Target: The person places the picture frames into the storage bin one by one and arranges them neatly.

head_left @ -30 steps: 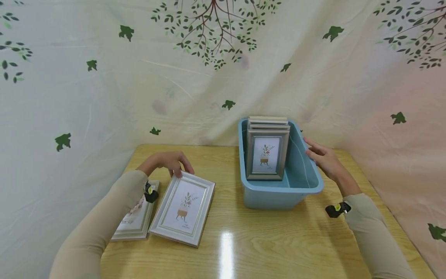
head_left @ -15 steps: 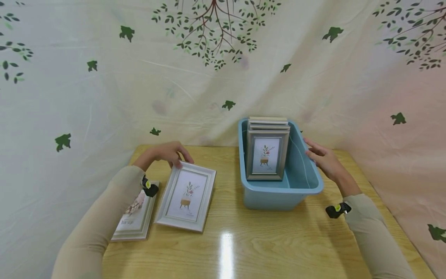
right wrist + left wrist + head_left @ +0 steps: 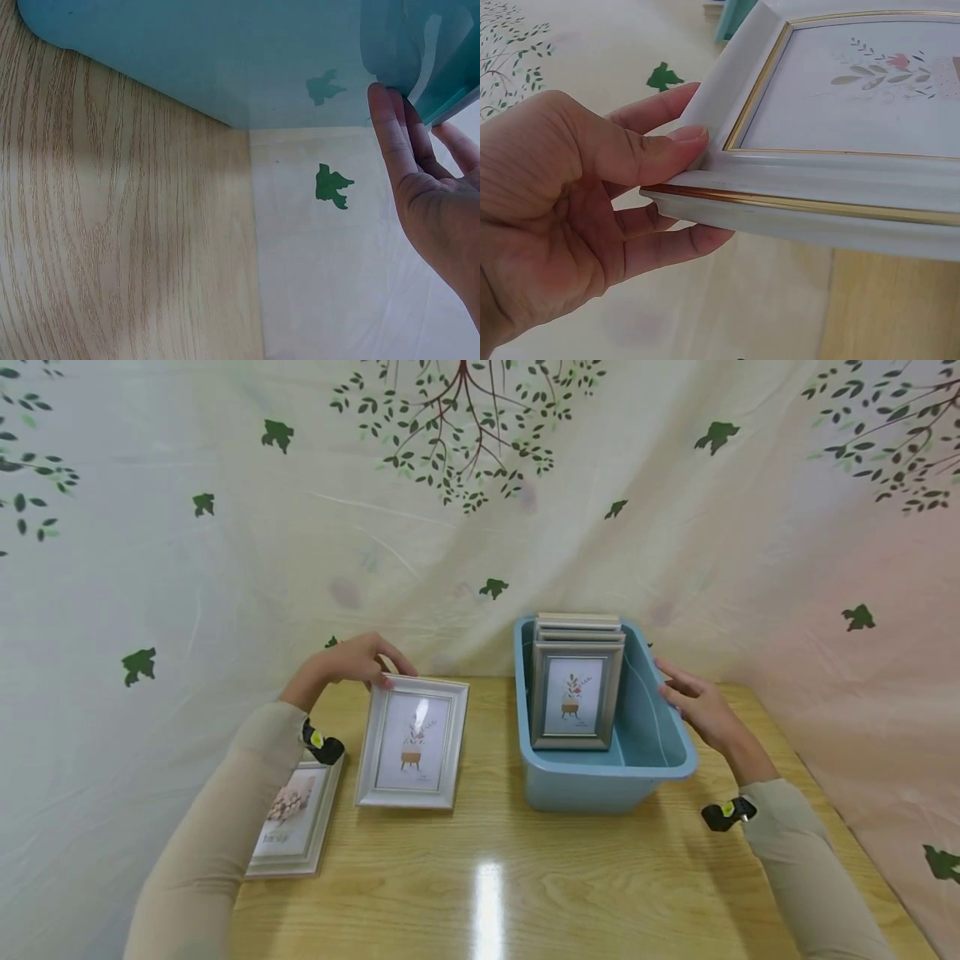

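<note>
My left hand (image 3: 358, 660) pinches the top left corner of a white picture frame (image 3: 367, 743), thumb on the front and fingers behind, as the left wrist view shows. The picture frame has thin gold lines (image 3: 840, 206) and a potted-flower print; it is tilted up, facing me. My right hand (image 3: 701, 706) touches the right rim of a blue plastic bin (image 3: 600, 789). In the right wrist view its fairly straight fingers (image 3: 386, 124) lie against the bin's outer wall. Inside the bin, several picture frames (image 3: 542, 693) stand upright one behind another, the front one silver-grey.
At the left, partly under my left forearm, a small stack of pale picture frames (image 3: 324, 814) lies on the wooden table (image 3: 585, 877). A curtain (image 3: 420, 552) printed with branches and green birds hangs behind the table.
My left hand has moved back and up with the white picture frame, which has tipped more upright and shifted slightly right, away from the stack. My right hand and the bin have stayed put.
</note>
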A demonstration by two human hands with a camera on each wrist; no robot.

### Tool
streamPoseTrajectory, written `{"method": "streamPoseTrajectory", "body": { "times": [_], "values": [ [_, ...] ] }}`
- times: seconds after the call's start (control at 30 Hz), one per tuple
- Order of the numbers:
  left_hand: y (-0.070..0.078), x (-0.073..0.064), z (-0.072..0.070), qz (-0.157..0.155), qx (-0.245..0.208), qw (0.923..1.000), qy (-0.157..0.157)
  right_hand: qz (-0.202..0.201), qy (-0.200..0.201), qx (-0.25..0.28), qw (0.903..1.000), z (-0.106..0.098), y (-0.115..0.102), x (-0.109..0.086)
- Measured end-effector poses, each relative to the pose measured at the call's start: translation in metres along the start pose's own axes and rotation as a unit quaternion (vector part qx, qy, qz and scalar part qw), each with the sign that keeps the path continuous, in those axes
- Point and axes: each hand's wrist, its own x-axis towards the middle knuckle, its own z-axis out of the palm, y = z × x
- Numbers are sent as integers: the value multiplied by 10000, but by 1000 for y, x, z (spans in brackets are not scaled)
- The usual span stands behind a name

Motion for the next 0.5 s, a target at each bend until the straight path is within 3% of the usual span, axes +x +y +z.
{"method": "streamPoseTrajectory", "body": {
  "times": [0.2, 0.5],
  "values": [
    [15, -2, -11, 157, 77, 9990, 414, -29, -9, 19, 10000, 1, 1, -1],
    [34, 1, -27, 197, 72, 9966, 793, -26, -17, -70, 10000, 2, -3, -2]
  ]
}}
